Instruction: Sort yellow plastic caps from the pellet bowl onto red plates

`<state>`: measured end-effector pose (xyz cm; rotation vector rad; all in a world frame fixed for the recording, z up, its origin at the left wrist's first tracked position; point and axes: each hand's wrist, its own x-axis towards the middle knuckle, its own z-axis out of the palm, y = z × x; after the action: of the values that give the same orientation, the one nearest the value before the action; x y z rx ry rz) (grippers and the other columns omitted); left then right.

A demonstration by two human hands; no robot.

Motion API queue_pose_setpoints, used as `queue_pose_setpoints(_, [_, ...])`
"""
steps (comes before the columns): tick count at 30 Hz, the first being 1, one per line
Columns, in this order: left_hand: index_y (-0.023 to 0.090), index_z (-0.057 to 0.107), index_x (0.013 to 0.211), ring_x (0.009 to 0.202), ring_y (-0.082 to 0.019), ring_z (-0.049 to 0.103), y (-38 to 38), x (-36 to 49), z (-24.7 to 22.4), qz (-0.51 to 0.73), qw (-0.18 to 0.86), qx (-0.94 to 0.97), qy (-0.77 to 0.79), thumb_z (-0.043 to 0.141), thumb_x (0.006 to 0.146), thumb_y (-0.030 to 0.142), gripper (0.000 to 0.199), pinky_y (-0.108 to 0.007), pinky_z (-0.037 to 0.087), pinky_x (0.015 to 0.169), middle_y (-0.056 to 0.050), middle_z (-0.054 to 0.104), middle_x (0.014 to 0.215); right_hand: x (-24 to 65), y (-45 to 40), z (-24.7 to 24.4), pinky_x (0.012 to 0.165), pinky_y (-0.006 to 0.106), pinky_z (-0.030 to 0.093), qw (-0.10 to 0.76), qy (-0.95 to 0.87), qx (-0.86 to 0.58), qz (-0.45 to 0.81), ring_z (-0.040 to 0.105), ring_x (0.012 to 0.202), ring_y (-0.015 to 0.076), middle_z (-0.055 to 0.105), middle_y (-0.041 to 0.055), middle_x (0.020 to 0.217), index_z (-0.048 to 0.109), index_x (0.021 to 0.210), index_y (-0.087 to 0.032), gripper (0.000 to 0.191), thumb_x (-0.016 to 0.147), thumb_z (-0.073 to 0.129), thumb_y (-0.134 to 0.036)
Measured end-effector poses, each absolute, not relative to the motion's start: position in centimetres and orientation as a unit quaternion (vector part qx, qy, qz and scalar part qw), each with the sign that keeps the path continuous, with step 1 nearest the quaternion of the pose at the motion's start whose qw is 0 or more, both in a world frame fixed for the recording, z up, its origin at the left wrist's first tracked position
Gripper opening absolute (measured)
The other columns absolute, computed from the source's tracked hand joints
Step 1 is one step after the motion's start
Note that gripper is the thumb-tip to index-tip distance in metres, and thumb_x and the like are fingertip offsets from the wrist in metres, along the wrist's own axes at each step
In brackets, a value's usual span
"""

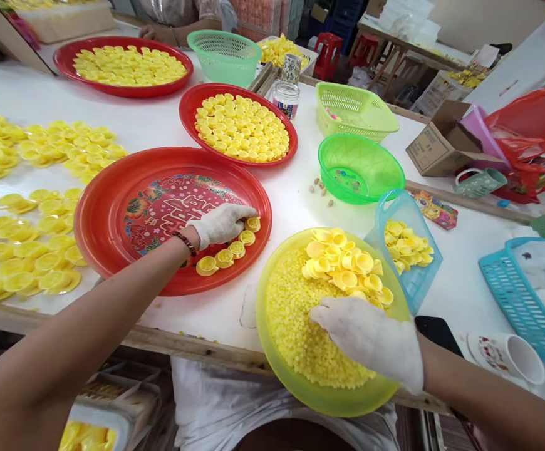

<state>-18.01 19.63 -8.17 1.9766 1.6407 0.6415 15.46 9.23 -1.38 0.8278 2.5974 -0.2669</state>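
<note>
Now left hand (gloved) pinching yellow cup on red tray; right hand loosely spread over pellets.

A long white bench carries everything. At its near edge sits a large red tray with a printed centre, and just right of it a yellow-green bowl overhangs that edge. Loose yellow caps lie straight on the bench along the left side. Further back stand two more red trays full of caps. Toward the right edge are a green round basket, a lime square basket, a pale blue scoop basket, a teal basket, a cardboard box, a black phone and a white mug on its side. A small jar stands mid-bench.
</note>
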Motion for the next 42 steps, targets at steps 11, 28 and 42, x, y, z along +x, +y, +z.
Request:
queue_pose_setpoints(11, [0.023, 0.07, 0.095, 0.088, -0.023, 0.067, 19.2, -17.8, -8.4, 0.304, 0.256, 0.693, 0.602, 0.04, 0.076, 0.022, 0.036, -0.038, 0.054, 0.088, -0.005, 0.073, 0.094, 3.8, 21.9, 1.9, 0.067, 0.022, 0.042, -0.015, 0.929, 0.224, -0.295, 0.052, 0.067, 0.0094, 0.065, -0.0013, 0.078, 0.067, 0.091, -0.015, 0.019, 0.078, 0.055, -0.01])
queue_pose_setpoints(28, [0.018, 0.066, 0.094, 0.075, -0.017, 0.056, 19.0, -16.9, -7.5, 0.293, 0.297, 0.655, 0.63, 0.045, 0.075, 0.022, 0.029, -0.029, 0.047, 0.074, -0.004, 0.065, 0.083, -0.2, 26.4, -1.6, 0.059, 0.018, 0.045, -0.038, 0.868, 0.313, -0.383, 0.058, 0.062, 0.01, 0.066, -0.0003, 0.072, 0.071, 0.096, -0.011, 0.034, 0.072, 0.049, -0.002])
queue_pose_setpoints(42, [0.014, 0.066, 0.093, 0.082, -0.018, 0.061, 16.5, -15.0, -4.9, 0.33, 0.2, 0.646, 0.658, 0.043, 0.085, 0.016, 0.025, -0.032, 0.051, 0.083, -0.007, 0.068, 0.087, 3.2, 21.8, 2.6, 0.07, 0.025, 0.048, -0.088, 0.915, 0.254, -0.302, 0.061, 0.073, 0.0138, 0.069, 0.002, 0.079, 0.073, 0.093, -0.015, 0.022, 0.087, 0.052, -0.015])
